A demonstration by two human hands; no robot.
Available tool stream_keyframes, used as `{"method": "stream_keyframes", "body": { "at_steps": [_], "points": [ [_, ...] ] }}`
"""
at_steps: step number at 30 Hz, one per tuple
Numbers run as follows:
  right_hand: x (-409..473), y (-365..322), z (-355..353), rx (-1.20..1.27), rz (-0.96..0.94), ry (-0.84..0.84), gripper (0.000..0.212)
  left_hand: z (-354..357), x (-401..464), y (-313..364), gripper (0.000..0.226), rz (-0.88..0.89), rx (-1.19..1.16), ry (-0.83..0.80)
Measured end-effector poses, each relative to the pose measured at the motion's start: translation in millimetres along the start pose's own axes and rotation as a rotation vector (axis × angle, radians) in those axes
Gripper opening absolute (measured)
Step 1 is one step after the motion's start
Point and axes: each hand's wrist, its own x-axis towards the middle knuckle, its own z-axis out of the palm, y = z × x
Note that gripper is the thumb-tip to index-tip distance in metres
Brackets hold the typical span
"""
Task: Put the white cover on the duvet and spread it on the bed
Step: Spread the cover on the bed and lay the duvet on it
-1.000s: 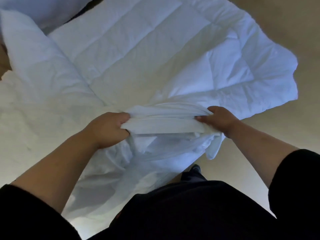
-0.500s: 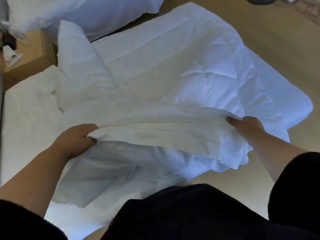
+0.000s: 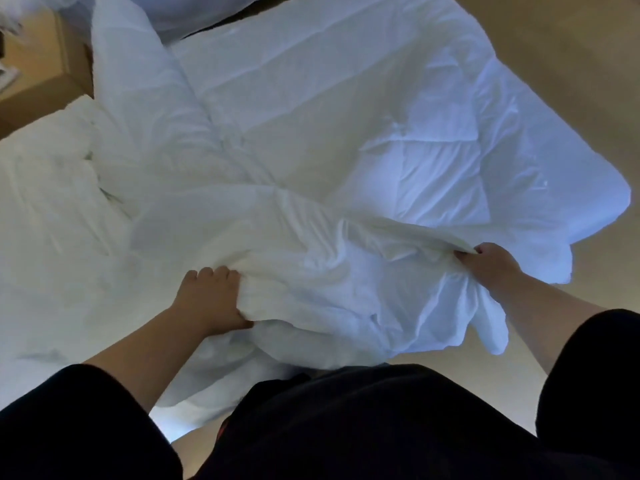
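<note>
Beige floor (image 3: pixel 554 57), bed (image 3: pixel 31 209) beyond my hands | left hand (image 3: pixel 207 299) and right hand (image 3: pixel 491 268) each grip bunched white cover (image 3: pixel 346 282), duvet (image 3: pixel 329 109) ahead | step: opening cover; next, I judge, finding its mouth.

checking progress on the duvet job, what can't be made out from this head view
- Left hand and right hand: fingertips buried in the white cover.
- Whether the quilted duvet is inside the cover yet: folds hide it.
- Pillow: cut off by the top edge.
</note>
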Motion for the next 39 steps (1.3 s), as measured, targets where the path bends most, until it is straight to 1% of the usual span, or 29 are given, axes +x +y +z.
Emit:
{"method": "stream_keyframes", "body": {
  "at_steps": [1,2,3,5,6,7,8,9,10,13,14,16,18,20,22,24,26,27,28,29,31,32,33,34,35,37,39],
  "points": [
    [0,1,2,0.000,-0.002,-0.010,0.029,1,0,15,0.090,0.019,0.044,0.013],
    [0,2,4,0.000,-0.010,-0.016,0.028,3,-1,30,0.086,0.080,0.071,0.048],
    [0,3,6,-0.004,-0.021,-0.014,0.026,7,-1,45,0.082,0.178,0.088,0.109],
    [-3,3,7,-0.034,-0.042,0.002,0.026,15,1,72,0.075,0.394,0.119,0.299],
    [-3,3,8,-0.054,-0.051,0.008,0.026,19,2,84,0.072,0.459,0.133,0.337],
    [-5,4,9,-0.078,-0.055,0.007,0.026,19,4,95,0.071,0.474,0.157,0.302],
    [-6,6,10,-0.103,-0.058,0.002,0.025,22,6,103,0.072,0.453,0.193,0.251],
    [-7,7,12,-0.129,-0.065,-0.003,0.025,25,9,109,0.070,0.399,0.241,0.152],
    [-7,8,14,-0.152,-0.075,-0.003,0.025,27,13,109,0.067,0.346,0.304,0.095],
    [-7,10,13,-0.208,-0.103,0.001,0.028,23,31,92,0.045,0.232,0.385,0.093],
    [-5,11,11,-0.225,-0.105,-0.003,0.030,19,41,81,0.038,0.213,0.364,0.069],
    [1,10,5,-0.263,-0.098,-0.006,0.034,7,61,51,0.029,0.232,0.248,0.025],
    [11,4,-5,-0.330,-0.100,0.010,0.036,-8,80,10,0.026,0.247,0.089,0.043],
    [22,-9,-20,-0.410,-0.097,0.048,0.039,-20,95,-35,0.032,0.190,-0.154,0.151],
    [34,-31,-39,-0.460,-0.088,0.090,0.041,-36,108,-73,0.031,0.120,-0.319,0.235],
    [45,-54,-53,-0.478,-0.069,0.134,0.045,-50,120,-96,0.033,0.110,-0.415,0.209],
    [54,-70,-57,-0.497,-0.048,0.160,0.046,-57,123,-100,0.051,0.147,-0.515,0.181],
    [57,-74,-54,-0.511,-0.029,0.156,0.045,-56,123,-97,0.058,0.181,-0.545,0.155],
    [58,-74,-49,-0.528,-0.003,0.145,0.046,-53,122,-92,0.061,0.218,-0.547,0.082],
    [57,-72,-43,-0.554,0.026,0.134,0.048,-50,123,-85,0.059,0.258,-0.526,-0.039],
    [50,-64,-30,-0.611,0.064,0.095,0.052,-46,126,-64,0.049,0.345,-0.467,-0.362],
    [46,-60,-24,-0.614,0.064,0.059,0.055,-46,127,-51,0.049,0.386,-0.429,-0.506],
    [43,-57,-18,-0.603,0.050,0.018,0.058,-49,127,-37,0.053,0.412,-0.384,-0.603],
    [40,-54,-14,-0.587,0.026,-0.021,0.060,-50,128,-22,0.056,0.433,-0.354,-0.630],
    [36,-50,-12,-0.567,0.000,-0.055,0.061,-54,128,-6,0.054,0.455,-0.355,-0.584],
    [29,-42,-11,-0.508,-0.058,-0.096,0.059,-65,128,30,0.046,0.483,-0.475,-0.381],
    [22,-33,-17,-0.438,-0.102,-0.107,0.057,-82,127,66,0.036,0.466,-0.597,-0.194]
  ]
}}
